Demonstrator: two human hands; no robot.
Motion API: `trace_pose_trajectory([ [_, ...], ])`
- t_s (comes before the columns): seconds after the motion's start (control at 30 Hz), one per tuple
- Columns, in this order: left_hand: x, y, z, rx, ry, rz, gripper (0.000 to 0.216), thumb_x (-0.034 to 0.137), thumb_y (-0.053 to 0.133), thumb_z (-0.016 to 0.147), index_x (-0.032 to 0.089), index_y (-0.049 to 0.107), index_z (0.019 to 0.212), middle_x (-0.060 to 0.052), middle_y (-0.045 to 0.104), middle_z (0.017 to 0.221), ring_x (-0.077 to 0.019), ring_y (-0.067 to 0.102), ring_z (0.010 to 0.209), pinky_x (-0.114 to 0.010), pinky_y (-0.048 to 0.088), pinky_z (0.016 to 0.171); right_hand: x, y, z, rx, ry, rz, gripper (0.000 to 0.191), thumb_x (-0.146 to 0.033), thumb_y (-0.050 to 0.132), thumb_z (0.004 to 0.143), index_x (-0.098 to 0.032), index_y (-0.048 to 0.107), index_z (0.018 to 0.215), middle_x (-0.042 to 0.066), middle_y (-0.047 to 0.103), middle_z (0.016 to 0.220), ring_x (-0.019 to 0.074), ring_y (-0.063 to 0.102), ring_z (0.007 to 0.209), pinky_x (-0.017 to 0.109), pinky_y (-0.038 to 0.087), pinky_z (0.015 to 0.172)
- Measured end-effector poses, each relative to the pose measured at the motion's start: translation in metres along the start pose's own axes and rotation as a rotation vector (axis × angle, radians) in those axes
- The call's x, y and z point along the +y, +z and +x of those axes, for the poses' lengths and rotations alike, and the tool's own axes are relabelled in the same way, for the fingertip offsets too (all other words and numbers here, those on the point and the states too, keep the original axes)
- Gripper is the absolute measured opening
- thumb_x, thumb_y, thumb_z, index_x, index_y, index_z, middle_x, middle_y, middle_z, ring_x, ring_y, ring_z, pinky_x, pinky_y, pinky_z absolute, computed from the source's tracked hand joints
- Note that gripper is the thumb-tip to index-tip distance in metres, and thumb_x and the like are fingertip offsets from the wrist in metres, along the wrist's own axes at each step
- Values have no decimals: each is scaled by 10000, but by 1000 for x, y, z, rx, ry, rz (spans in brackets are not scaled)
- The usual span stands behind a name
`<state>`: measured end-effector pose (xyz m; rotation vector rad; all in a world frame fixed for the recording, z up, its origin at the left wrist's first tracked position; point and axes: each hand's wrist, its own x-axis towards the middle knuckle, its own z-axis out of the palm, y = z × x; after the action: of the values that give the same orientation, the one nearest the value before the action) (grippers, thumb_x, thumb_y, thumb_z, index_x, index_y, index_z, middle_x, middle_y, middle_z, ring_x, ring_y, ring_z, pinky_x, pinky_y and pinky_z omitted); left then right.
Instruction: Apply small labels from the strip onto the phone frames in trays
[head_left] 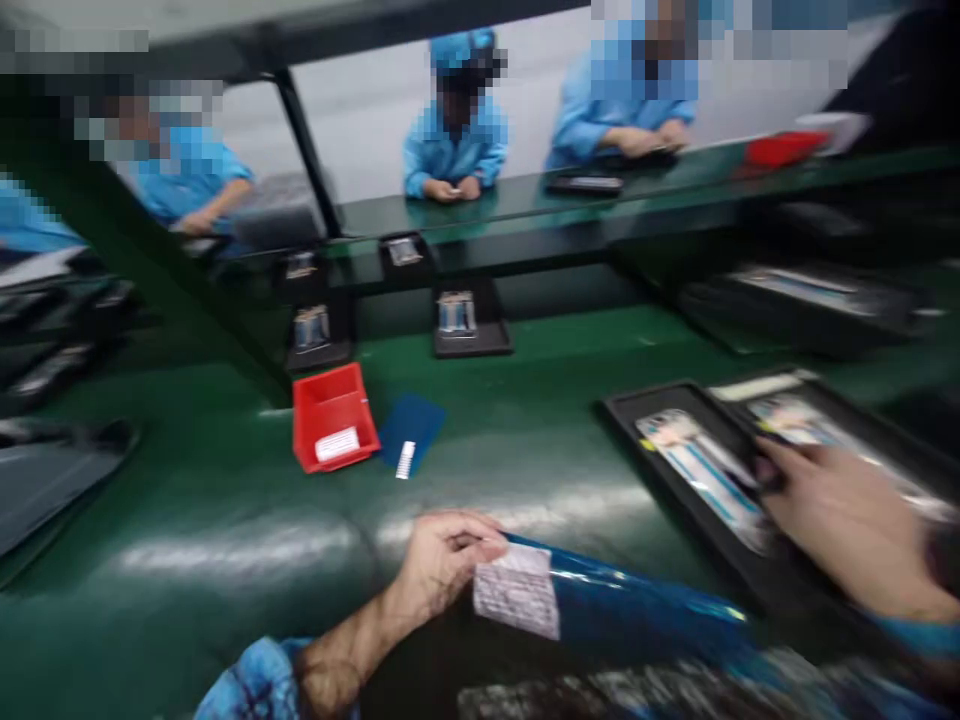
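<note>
Bag under our left hand, tray under our right.
Left hand (442, 560) pinches the blue bag (600, 600); right hand (847, 520) grips the tray (675, 480) edge.

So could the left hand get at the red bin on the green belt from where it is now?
Probably yes, once it lets go. The left hand is closed on a blue bag, so it is busy. The red bin sits farther out on the belt, with only bare surface between them.
</note>
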<state>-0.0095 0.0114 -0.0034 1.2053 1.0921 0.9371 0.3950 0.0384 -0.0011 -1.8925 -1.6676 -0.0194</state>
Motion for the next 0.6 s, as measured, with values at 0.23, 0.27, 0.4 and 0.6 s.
trace_pose_trajectory([
  [0.23,1,-9,3,-62,22,-11,190,376,959,743,215,888,670,-124,938,846,-273,891,664,-294,718,588,56,1,-15,-62,5,-313,212,-415,741,1053,-204,723,1065,3,740,979,182,728,848,378,648,782],
  [0.27,2,-9,3,-63,32,-1,191,372,954,757,210,891,678,-127,938,850,-269,887,650,-290,715,573,56,2,-12,-79,-2,-318,216,-420,741,1053,-204,721,1057,0,739,971,177,723,835,371,644,772],
  [0.4,6,-9,1,-84,100,34,153,336,935,819,216,906,730,-125,944,879,-273,903,712,-289,734,621,35,5,-17,-156,-32,-291,243,-436,723,1062,-199,711,1010,-18,718,895,164,704,773,354,627,733],
  [0.6,3,2,-12,-151,201,27,228,439,910,892,235,924,790,-116,946,880,-296,928,801,-311,772,731,-60,19,-87,-379,-59,-151,242,-435,531,1100,-282,715,1139,43,850,904,288,823,705,392,631,564],
])
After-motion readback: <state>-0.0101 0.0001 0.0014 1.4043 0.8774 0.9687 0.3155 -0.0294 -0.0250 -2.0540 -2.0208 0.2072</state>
